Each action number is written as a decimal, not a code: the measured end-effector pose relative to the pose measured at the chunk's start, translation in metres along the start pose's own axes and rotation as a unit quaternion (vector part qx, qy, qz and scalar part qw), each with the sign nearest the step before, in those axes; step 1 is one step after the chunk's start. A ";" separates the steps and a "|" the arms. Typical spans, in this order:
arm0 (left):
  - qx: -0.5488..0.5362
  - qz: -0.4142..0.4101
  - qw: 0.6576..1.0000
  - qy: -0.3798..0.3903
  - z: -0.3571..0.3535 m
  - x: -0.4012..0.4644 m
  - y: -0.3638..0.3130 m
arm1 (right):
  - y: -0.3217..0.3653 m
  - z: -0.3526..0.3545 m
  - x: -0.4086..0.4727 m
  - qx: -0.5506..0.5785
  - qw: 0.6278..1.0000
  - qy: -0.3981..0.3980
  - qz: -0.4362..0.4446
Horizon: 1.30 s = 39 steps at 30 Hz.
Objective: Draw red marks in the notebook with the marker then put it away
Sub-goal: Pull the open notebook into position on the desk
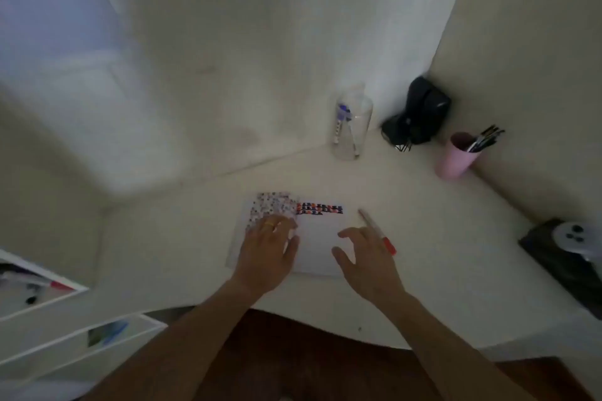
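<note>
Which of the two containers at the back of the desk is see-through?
The clear jar by the wall, holding markers. The pink cup with brushes is opaque.

Probably a home desk corner: pink brush cup, white drawers.

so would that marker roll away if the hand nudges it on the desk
Probably. The marker looks like a slim round barrel lying flat on the smooth desk, so a sideways nudge from the right hand would likely roll it. It looks light and stiff, so it should lift easily. Its red cap end might slow rolling slightly.
</note>
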State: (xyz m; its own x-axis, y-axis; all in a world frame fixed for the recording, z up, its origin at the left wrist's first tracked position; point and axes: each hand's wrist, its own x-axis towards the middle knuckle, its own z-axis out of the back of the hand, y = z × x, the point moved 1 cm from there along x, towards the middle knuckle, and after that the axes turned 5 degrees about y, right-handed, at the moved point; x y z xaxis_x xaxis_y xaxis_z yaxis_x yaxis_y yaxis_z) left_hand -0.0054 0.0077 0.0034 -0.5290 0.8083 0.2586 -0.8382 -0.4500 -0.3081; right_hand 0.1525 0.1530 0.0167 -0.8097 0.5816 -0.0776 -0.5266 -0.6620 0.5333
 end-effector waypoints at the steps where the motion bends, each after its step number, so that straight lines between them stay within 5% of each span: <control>1: 0.002 -0.004 1.000 0.007 -0.013 -0.001 0.003 | -0.006 -0.013 0.003 -0.003 1.000 -0.004 0.005; 9: 0.034 -0.029 0.998 -0.043 -0.106 -0.017 0.035 | -0.058 -0.091 0.015 -0.085 0.990 -0.100 0.045; 20: 0.055 0.008 0.998 -0.042 -0.114 -0.022 0.037 | -0.063 -0.110 0.011 -0.140 0.975 -0.163 0.053; 32: 0.046 0.012 0.999 -0.007 -0.102 -0.042 0.021 | -0.051 -0.102 -0.007 -0.131 0.975 -0.180 0.004; 39: 0.067 0.001 0.993 0.097 -0.091 -0.039 0.011 | -0.057 -0.104 0.002 -0.142 0.971 -0.193 0.011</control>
State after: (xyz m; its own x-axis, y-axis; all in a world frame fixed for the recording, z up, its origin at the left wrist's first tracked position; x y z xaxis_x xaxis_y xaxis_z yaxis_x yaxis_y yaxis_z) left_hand 0.0183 0.0056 -0.0939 -0.5061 0.8594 0.0728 -0.8541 -0.4877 -0.1810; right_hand 0.1535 0.1429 -0.1018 -0.6928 0.6635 0.2826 -0.6053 -0.7480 0.2724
